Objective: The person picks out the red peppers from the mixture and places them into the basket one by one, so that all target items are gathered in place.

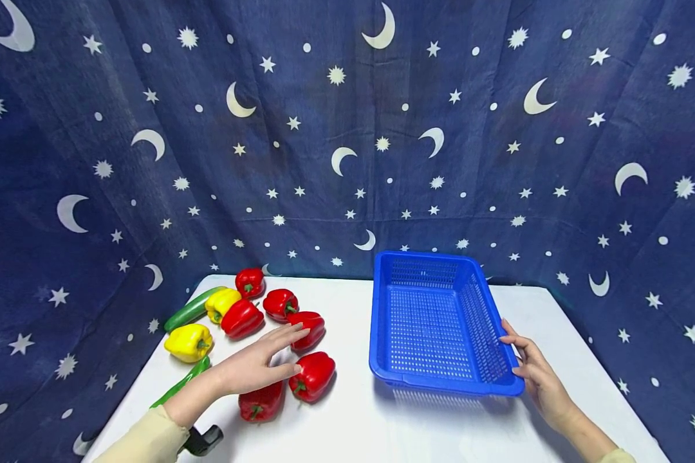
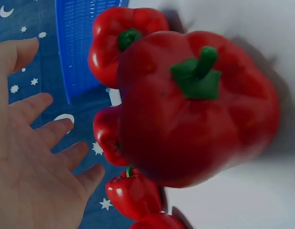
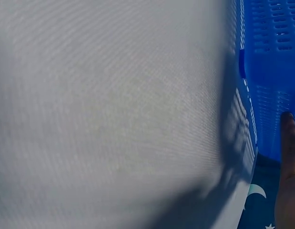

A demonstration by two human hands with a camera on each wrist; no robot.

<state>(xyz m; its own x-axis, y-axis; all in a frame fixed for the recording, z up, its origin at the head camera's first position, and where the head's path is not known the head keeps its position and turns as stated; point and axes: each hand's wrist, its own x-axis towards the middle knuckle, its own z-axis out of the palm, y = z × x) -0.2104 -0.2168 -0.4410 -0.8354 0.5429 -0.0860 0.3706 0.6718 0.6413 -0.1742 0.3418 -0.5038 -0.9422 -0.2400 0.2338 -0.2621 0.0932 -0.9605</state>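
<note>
At the far left of the white table (image 1: 347, 424) a cucumber (image 1: 190, 310) lies along the table's edge, with a yellow bell pepper (image 1: 189, 342) just near of it and a second yellow pepper (image 1: 221, 302) just to its right. A second cucumber (image 1: 181, 382) lies nearer, partly under the left forearm. Red bell peppers cluster to the right of these: one at the far end (image 1: 250, 282), one beside the yellow pepper (image 1: 242, 319), another (image 1: 280, 303) a little further right, and one (image 1: 307, 328) just past the fingertips of the left hand (image 1: 255, 366).

That hand hovers flat over the peppers, fingers straight and spread, gripping nothing. Under its palm lies a red pepper (image 1: 261, 402); just right of it is another red pepper (image 1: 313, 376), near the fingertips. In the left wrist view the open palm (image 2: 28, 162) sits apart from a big red pepper with a green stem (image 2: 195, 109).

Right of the peppers, well apart, stands a blue perforated plastic basket (image 1: 440, 379), nothing inside. The right hand (image 1: 535, 370) rests against the basket's near right corner, fingers extended along the rim rather than wrapped round it. The right wrist view shows only one fingertip (image 3: 289, 143) by the blue wall (image 3: 273, 71), so how firm the contact is cannot be told.

A dark blue cloth with moons and stars (image 1: 347, 128) hangs behind.
</note>
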